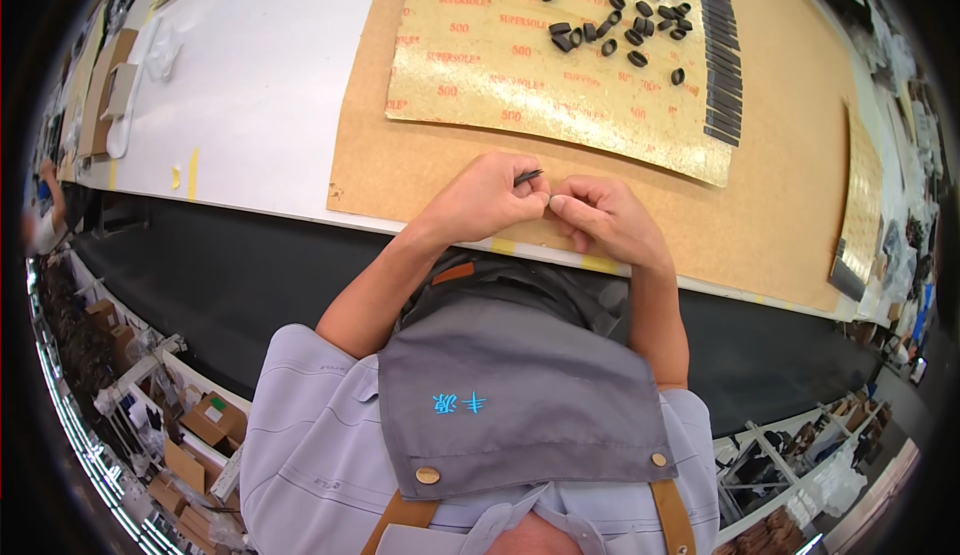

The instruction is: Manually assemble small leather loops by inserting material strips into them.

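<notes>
My left hand point(487, 197) is closed around a short black strip point(528, 177), whose end sticks out past the fingers. Close beside it, my right hand point(612, 219) pinches with thumb and forefinger. The fingertips of both hands meet or nearly meet, and whatever lies between them is too small to make out. Beyond the hands lies a gold-coloured printed sheet point(475, 105). Scattered over its far part are several small black loops point(637, 58). Along the sheet's right edge runs a row of flat black strips point(722, 95).
Brown board point(375, 170) covers the white table point(250, 75) under the gold sheet. A second gold sheet point(862, 195) with black strips point(848, 273) lies at the right. Cardboard point(105, 95) and clear plastic point(160, 50) sit at the far left. Another person point(48, 220) stands beyond.
</notes>
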Motion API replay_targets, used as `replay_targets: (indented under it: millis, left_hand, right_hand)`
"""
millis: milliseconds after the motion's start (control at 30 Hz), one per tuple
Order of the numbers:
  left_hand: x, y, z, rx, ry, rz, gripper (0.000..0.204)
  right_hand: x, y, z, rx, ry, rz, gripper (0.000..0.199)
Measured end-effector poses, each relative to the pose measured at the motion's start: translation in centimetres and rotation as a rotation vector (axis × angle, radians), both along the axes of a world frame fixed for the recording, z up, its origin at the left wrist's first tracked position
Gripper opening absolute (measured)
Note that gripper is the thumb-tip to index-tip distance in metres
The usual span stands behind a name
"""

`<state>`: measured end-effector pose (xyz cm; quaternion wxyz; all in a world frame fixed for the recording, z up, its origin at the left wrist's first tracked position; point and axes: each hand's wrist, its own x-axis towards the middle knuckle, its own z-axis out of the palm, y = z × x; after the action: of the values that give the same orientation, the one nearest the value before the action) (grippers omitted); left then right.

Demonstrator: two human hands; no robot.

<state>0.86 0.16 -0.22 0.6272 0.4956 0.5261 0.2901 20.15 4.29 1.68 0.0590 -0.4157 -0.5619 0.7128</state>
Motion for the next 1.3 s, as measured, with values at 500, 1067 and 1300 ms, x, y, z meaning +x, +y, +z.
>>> replay_targets:
  millis: [500, 1067, 1300]
  left_hand:
    - [0.1, -0.7, 0.5, 0.168, -0.036, 0.061, 0.016]
    - [-0.3, -0.5, 0.8, 0.229, -0.009, -0.002, 0.015]
    - [-0.3, -0.7, 0.6, 0.054, -0.256, 0.102, 0.016]
  right_hand:
    - [1.2, 0.0, -0.7, -0.181, 0.258, -0.104, 0.023]
    - [0.4, -0.3, -0.4, 0.051, 0.147, 0.033, 0.03]
    - [0.0, -1.7, -1.6, 0.384, 0.118, -0.105, 0.027]
